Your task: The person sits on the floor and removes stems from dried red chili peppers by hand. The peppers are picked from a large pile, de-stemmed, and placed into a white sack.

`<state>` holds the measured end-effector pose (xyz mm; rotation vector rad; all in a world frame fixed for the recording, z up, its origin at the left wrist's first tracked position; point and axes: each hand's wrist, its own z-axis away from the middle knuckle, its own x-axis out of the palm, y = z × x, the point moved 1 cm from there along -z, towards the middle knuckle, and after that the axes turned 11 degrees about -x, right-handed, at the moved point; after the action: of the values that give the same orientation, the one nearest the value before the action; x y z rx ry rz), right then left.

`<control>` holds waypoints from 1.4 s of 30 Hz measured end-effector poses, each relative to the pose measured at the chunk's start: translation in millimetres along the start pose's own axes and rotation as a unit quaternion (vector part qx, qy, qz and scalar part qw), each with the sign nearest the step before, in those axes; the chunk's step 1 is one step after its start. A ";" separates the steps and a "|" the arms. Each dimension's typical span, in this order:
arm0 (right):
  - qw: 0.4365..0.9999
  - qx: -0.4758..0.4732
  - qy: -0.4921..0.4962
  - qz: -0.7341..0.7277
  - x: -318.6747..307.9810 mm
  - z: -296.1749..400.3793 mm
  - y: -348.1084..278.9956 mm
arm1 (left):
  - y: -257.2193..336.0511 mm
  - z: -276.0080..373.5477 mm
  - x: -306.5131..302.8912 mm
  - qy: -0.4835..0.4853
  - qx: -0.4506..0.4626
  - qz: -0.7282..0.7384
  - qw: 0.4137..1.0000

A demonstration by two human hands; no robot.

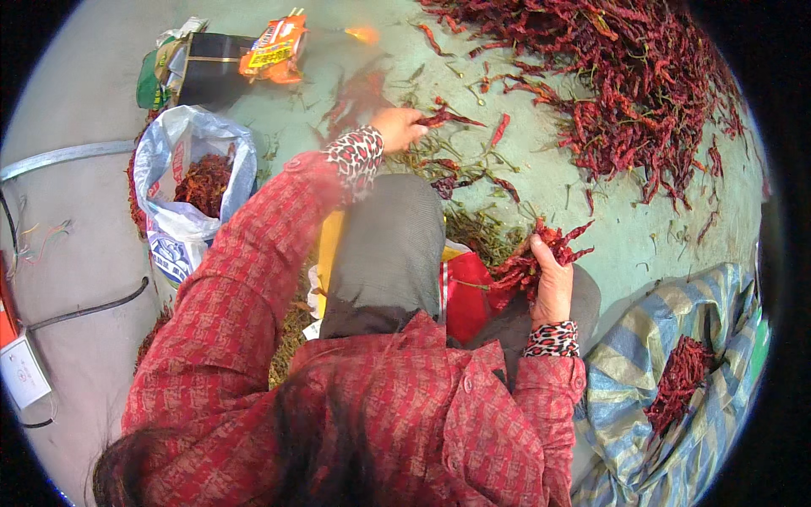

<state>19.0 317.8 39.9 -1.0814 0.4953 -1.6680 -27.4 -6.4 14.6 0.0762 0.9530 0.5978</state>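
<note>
Dried red chilies (447,118) are pinched between the thumb and fingers of my left hand (400,128), above the scattered stems beyond my knee. A bunch of dried red chilies (556,244) is gripped in my right hand (551,282), with the tips poking out past the thumb. Between the hands lie loose green stems (472,222) and a few dark chilies (505,187). A blurred reddish patch shows just past my left wrist; I cannot tell what it is.
A large heap of dried chilies (627,95) spreads at the upper right. Chilies fill part of a white plastic sack (237,146) at left and a striped woven sack (633,355) at lower right. An orange packet (282,47) lies by a black box (215,70). A cable (95,310) runs at left.
</note>
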 end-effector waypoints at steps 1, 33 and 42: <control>1.000 -0.001 -0.002 0.001 1.6 1.3 0.4 | 12.6 11.4 -5.3 -0.088 -0.040 0.143 0.985; 0.948 -0.276 -0.149 -0.063 49.5 108.3 -54.0 | 94.3 142.6 69.9 -0.047 0.025 0.358 0.932; 0.915 -0.208 0.333 0.095 -268.8 141.6 -171.9 | 104.6 144.1 66.4 -0.236 0.083 0.358 0.900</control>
<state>60.3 652.3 130.9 -0.6884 1.4048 -1.7745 67.5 143.2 83.3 0.7206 0.4736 1.1135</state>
